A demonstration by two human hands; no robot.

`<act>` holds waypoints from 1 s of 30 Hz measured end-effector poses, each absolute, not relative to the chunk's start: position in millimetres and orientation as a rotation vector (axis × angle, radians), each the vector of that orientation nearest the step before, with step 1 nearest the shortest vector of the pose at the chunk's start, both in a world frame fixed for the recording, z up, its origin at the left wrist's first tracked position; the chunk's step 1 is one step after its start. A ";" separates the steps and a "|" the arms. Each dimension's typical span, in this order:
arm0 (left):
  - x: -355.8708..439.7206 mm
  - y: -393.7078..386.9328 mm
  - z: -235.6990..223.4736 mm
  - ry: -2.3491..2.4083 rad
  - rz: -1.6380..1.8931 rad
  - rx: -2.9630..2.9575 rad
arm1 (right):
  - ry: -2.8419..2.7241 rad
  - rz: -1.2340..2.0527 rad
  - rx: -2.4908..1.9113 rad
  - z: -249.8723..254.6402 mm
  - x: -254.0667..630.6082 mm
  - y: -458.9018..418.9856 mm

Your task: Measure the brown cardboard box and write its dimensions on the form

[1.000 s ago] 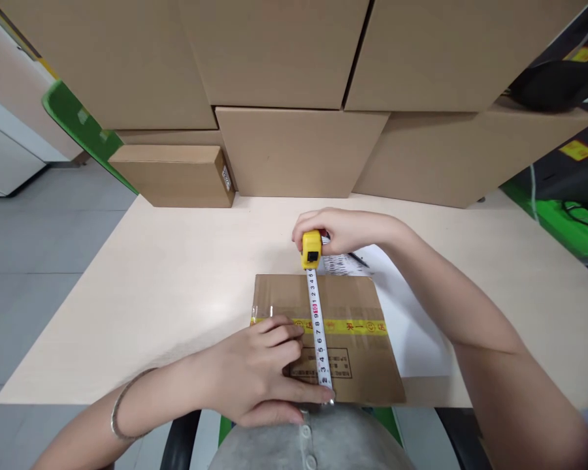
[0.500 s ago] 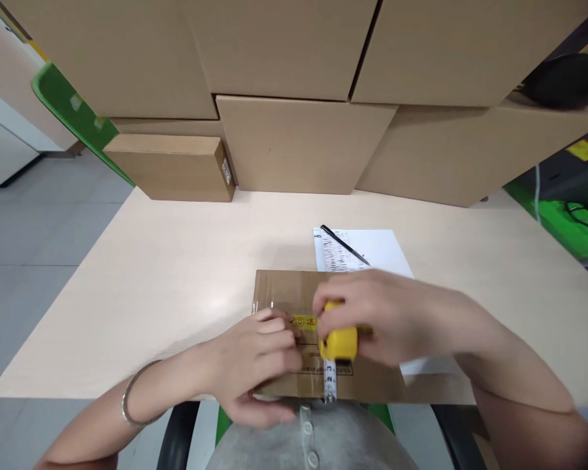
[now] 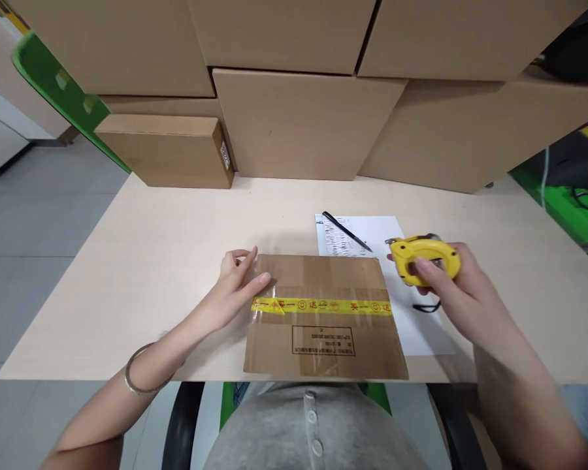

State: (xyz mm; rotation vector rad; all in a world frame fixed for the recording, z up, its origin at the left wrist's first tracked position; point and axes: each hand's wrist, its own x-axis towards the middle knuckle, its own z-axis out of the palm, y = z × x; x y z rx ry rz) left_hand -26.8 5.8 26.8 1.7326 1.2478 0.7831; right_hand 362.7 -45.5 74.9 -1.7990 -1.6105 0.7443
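A flat cardboard box (image 3: 323,277) lies at the table's front edge, with a strip of yellow printed tape (image 3: 343,306) across its top and a printed black frame below. At the box's left upper corner rests my left hand (image 3: 238,287), thumb over the top and fingers along the side. My right hand (image 3: 453,284) grips a yellow tape measure (image 3: 406,251) to the right of the box, above the paper. Its blade is drawn in, with only the metal hook showing, and a black wrist loop hangs beneath.
Partly under the box lies a white sheet of paper (image 3: 379,228) with print and a black pen (image 3: 345,230) on it. A smaller closed carton (image 3: 176,156) stands at the back left. Large cardboard boxes (image 3: 298,124) line the table's back edge. A green panel (image 3: 61,98) borders the left.
My right hand has lifted the tape measure off the box to the right, and its blade has gone in. My left hand has moved from the box top to its left upper corner.
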 end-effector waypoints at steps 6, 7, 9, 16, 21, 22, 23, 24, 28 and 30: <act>-27.6 9.5 24.6 1.223 0.676 1.560 | -1.110 1.110 -1.538 63.8 345.2 -50.6; -28.0 9.1 27.7 1.184 0.721 1.560 | -1.043 1.117 -1.486 66.8 343.3 -52.9; -28.5 7.9 36.8 1.049 0.780 1.550 | -0.954 1.090 -1.403 76.3 340.9 -58.6; -27.4 15.3 66.6 0.682 1.097 1.710 | -1.003 0.859 -1.298 116.2 334.6 -74.8; -31.4 24.4 35.0 0.444 1.212 2.029 | -1.235 0.602 -1.293 131.0 331.3 -50.6; -31.6 24.0 27.1 0.434 1.214 2.033 | -1.397 0.581 -1.291 135.3 328.0 -42.8; -31.6 22.9 20.0 0.424 1.227 2.017 | -1.585 0.559 -1.283 140.4 322.6 -35.0; -31.2 21.2 13.9 0.427 1.241 1.988 | -1.773 0.536 -1.268 146.1 314.8 -27.2; -29.3 12.9 -2.2 0.475 1.277 1.919 | -2.355 0.572 -1.068 168.3 262.6 -1.1; -30.1 9.6 -9.7 0.518 1.294 1.878 | -2.548 0.647 -0.935 175.2 232.3 7.9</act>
